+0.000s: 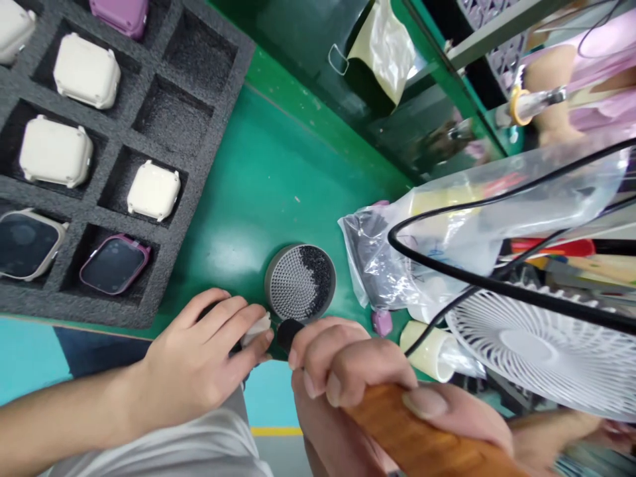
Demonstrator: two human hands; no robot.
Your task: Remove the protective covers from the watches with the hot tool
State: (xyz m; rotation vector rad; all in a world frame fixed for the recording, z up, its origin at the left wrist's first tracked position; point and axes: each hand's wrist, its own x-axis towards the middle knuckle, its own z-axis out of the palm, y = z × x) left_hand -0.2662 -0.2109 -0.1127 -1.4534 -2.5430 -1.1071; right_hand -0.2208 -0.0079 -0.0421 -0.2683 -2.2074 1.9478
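Observation:
My left hand (pixel 199 358) is at the near edge of the green bench, fingers curled round a small white watch case (pixel 257 328), mostly hidden by them. My right hand (pixel 358 377) grips a wood-grained brown tool (pixel 422 434) shaped like an electric screwdriver. Its black nose (pixel 289 334) points at the white case; whether they touch is hidden. Just beyond both hands stands a round grey dish (pixel 272 285) with a perforated floor and tiny black pieces, perhaps screws, heaped on its right side.
A dark foam tray (pixel 199 179) at left holds white cases (pixel 154 190) and a purple-framed watch (pixel 115 264). At right are a clear plastic bag (pixel 387 258), a purple piece (pixel 382 322), a white fan (pixel 527 344) and black cables (pixel 472 281). Other people's arms (pixel 551 86) appear at right.

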